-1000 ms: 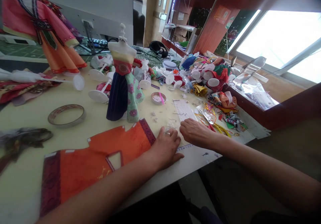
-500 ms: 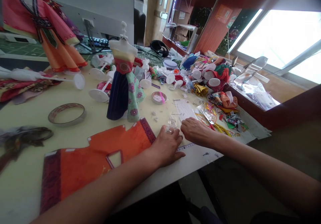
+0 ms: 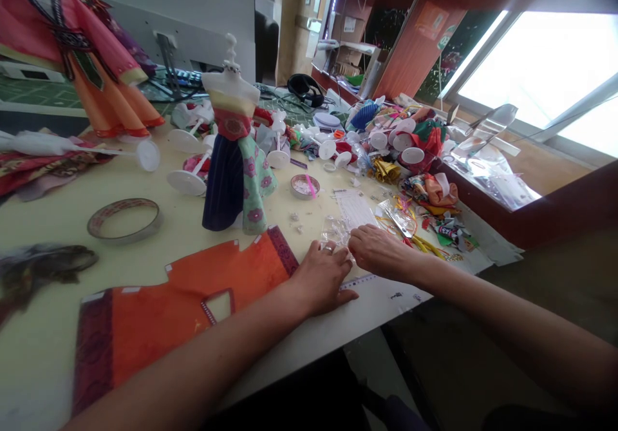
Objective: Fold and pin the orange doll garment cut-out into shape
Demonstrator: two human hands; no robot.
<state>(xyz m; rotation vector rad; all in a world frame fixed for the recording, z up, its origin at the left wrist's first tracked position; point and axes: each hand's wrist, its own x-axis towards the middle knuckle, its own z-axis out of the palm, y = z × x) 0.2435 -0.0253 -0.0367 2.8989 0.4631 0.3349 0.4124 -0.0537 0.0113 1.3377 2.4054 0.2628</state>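
Two hands: left hand point(image 3: 319, 281) resting on the counter point(image 3: 58, 225), right hand point(image 3: 381, 254) fingertips at clear plastic point(image 3: 335, 231), grip unclear.
Finished: one dressed mannequin point(image 3: 235, 180).
Lying flat: orange cut-out point(image 3: 232, 276).

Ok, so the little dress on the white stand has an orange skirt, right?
No, the skirt of the little dress on the white stand isn't orange. The head view shows it dark navy with a green flowered panel.
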